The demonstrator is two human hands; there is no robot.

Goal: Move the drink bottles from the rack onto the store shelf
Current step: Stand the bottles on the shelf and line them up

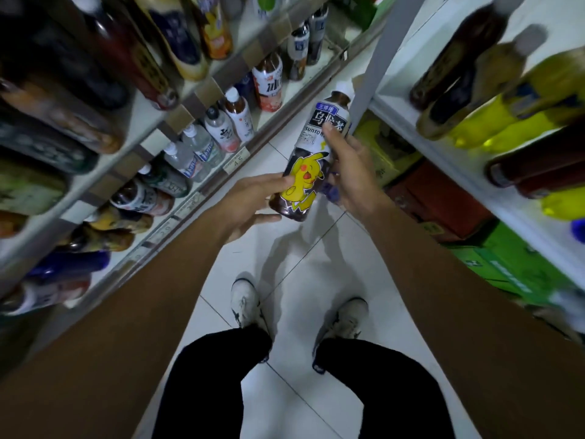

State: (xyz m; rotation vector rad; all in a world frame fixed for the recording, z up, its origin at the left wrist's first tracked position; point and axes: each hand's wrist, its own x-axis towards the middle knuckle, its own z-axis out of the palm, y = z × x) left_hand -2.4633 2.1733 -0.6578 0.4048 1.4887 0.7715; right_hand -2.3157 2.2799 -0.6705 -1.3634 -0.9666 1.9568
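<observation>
Head cam: we've got the bottle (308,160) up in both hands, mid-aisle over the tiled floor (285,248). The store shelf (235,160) is on our left and the white rack (421,144) on our right. The white cap points up and away, close by the rack's grey post; we can't tell if they touch. The dark base is toward us, and a label w/ a yellow cartoon figure faces the cam.

Left hand (253,201) takes the btm end: thumb (278,182) pressed on the label, fingers spread fairly wide underneath, one stretched out below the base. Right hand (351,172) wraps the mid section w/ its thumb (332,134) laid over the label text. Its other fingers curl round the back, tips hidden by the bottle.

Something blue-purple sits at the heel of the right palm; we can't make out what. Shelf bottles (234,112) read ok near centre, then smear out twd the left edge. Same w/ the yellow bottles (506,122) on the rack. Green cartons (506,264) under the rack are partly cut off by our right forearm. White shoes (243,302) show below.
</observation>
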